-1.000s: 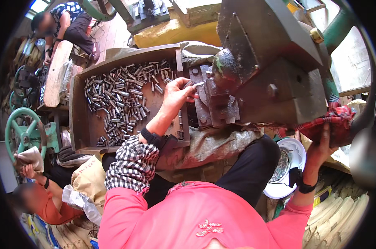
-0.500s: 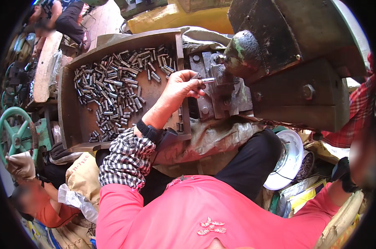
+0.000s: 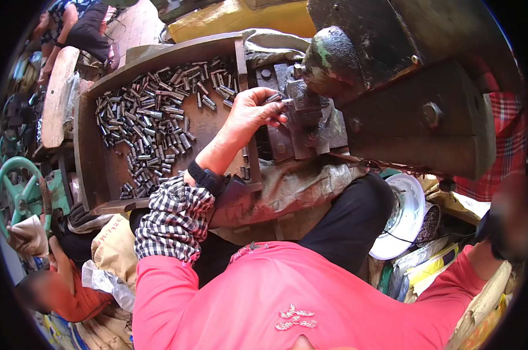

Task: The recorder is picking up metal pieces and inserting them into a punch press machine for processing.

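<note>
The left hand (image 3: 253,114), at upper centre of the frame, is closed in a pinch on one small metal sleeve (image 3: 274,98), holding it against the die block (image 3: 302,119) of the dark press machine (image 3: 404,87) that fills the upper right. The sleeve sits at the fingertips, just beside the rounded press head (image 3: 328,58); whether it is fully seated in the die cannot be told.

The right hand (image 3: 511,219) is at the right edge of the frame and blurred; whether it is open or closed cannot be told, nor what it touches.

Supply: a wooden tray (image 3: 95,169) at upper left carries a large loose pile of metal sleeves (image 3: 153,125), lying in all directions. The tray touches the left side of the die block.

Progress, as a judgement: one piece is at the press, and the tray is far from used up, so most of the feeding work appears to be left. No heap of finished pieces can be identified with certainty.

Surroundings: a white round fan (image 3: 404,219) at lower right, a green handwheel (image 3: 16,192) at the left edge, and another person's arm (image 3: 65,280) at lower left, well apart from the work.
</note>
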Demonstrator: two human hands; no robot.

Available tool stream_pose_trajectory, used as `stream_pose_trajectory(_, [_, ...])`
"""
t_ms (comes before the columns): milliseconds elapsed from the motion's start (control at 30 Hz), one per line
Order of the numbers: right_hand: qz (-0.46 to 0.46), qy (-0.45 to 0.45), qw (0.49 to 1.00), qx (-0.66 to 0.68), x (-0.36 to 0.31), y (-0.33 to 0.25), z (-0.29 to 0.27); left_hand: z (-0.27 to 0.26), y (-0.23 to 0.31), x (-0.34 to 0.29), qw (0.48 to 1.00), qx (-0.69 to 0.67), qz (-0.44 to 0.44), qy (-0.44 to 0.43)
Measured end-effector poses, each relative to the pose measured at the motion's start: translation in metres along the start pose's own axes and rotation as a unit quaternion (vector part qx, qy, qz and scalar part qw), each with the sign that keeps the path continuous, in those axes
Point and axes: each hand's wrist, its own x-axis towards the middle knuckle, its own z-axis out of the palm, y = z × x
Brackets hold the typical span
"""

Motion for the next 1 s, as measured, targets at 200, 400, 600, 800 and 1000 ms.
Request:
stream_pose_trajectory(200, [-0.015,0.055,0.996,-0.076,-0.074,-0.142,0.204,-0.016,-0.029,0.008,0.997,-0.026,0.059,-0.033])
stream_pose_trajectory(400, [0.083,0.058,0.987,0.128,-0.094,-0.110,0.193,0.000,-0.023,0.015,0.996,0.022,0.080,-0.025])
stream_pose_trajectory(600, [-0.034,0.019,0.962,0.271,-0.041,-0.175,0.191,-0.025,-0.010,-0.007,0.972,0.230,0.010,0.040])
stream_pose_trajectory(800, [-0.029,0.000,0.986,0.167,-0.053,-0.109,0.092,-0.025,-0.013,-0.006,0.994,-0.074,0.019,-0.072])
stream_pose_trajectory(1000, [-0.025,-0.022,0.998,0.058,-0.044,-0.009,-0.048,-0.023,-0.011,-0.007,0.992,-0.083,-0.009,-0.095])
